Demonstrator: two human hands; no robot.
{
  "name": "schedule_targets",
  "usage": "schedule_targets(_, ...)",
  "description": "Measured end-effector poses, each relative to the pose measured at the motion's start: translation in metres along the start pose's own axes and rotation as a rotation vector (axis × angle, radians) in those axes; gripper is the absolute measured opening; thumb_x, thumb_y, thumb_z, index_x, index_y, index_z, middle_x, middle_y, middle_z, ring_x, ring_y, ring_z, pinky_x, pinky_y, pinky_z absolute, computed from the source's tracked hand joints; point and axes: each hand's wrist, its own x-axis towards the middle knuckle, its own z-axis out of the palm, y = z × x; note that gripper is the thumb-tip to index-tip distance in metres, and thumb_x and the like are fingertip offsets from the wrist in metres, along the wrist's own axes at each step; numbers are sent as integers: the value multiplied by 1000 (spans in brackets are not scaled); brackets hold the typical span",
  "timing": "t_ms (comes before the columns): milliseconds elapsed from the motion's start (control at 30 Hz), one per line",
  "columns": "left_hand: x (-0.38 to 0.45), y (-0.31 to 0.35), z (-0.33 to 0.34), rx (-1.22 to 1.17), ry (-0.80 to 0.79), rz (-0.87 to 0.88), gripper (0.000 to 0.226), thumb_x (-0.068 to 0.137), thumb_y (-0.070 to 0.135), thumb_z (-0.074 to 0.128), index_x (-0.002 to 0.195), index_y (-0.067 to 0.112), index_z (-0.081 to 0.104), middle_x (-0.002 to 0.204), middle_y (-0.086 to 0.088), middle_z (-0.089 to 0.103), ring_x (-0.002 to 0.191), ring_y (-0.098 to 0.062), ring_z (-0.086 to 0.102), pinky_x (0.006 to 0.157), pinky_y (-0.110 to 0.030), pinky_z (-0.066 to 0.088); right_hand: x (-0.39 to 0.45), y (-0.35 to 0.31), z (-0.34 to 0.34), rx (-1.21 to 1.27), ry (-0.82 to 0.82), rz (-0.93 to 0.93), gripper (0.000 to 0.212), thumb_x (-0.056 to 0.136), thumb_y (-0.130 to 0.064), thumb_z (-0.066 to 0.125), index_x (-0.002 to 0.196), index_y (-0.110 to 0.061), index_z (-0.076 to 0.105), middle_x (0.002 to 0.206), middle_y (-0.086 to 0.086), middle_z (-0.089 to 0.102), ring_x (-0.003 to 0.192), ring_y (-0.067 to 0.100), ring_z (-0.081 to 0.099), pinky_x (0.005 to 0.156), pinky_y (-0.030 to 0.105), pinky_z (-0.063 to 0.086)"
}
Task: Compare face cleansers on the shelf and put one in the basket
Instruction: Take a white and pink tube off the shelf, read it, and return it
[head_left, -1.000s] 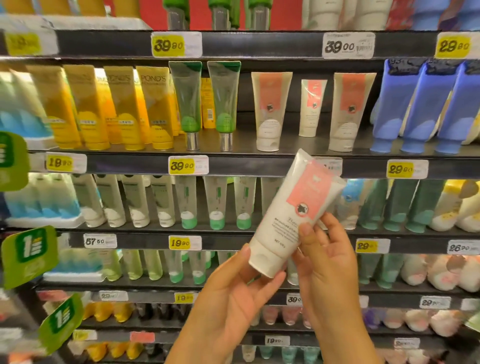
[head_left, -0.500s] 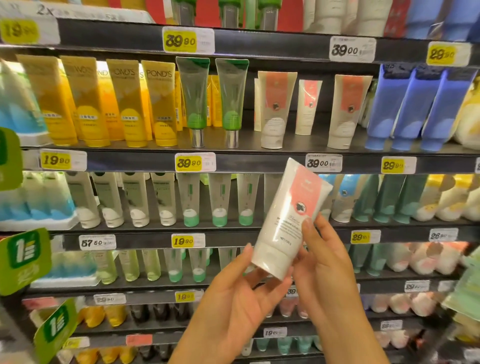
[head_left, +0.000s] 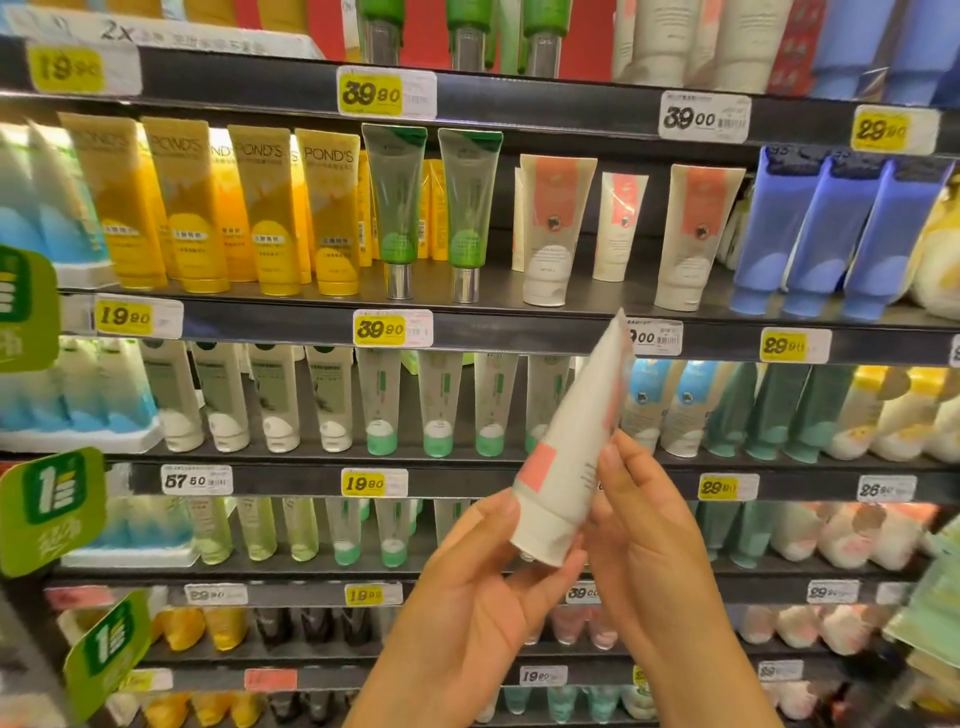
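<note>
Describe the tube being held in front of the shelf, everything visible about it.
The cream-white tube looks like soft matte plastic, with salmon-pink label patches and a wide white cap at its lower end. It is tilted, cap down and left, flat crimped end up and right, turned nearly edge-on. The left hand cradles the cap end; the right hand pinches its side. Its print is unreadable.

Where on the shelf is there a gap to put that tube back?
The held tube fits best in the bare shelf gap between the two front cream-and-coral tubes and, in front of the smaller tube. The yellow tubes and blue tubes stand tightly packed.
</note>
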Motion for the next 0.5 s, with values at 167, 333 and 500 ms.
schedule_targets(167, 6, -8, 5, 73, 70, 78, 53, 61, -1, 66, 113, -2, 54, 99, -24, 69, 83, -38, 69, 72, -42, 59, 0, -4, -4, -47, -27, 26, 84, 43, -48, 90, 113, -12, 62, 95, 9, 69, 84, 19, 66, 70, 30, 56)
schedule_targets(333, 11, -17, 9, 98, 110, 71, 44, 68, 2, 68, 111, -3, 58, 101, -24, 68, 81, -34, 69, 69, -42, 59, 1, -7, -15, 36, 5, -3, 43, 75, -26, 61, 114, -7, 63, 98, 11, 71, 82, 17, 67, 67, 27, 57)
schedule_targets(500, 12, -19, 14, 36, 94, -28, 29, 69, 15, 65, 88, -6, 73, 99, -30, 67, 80, -41, 68, 68, -42, 60, 2, -8, -19, 77, 30, -42, 42, 79, -27, 55, 116, -7, 62, 104, 12, 70, 87, 17, 68, 72, 30, 58)
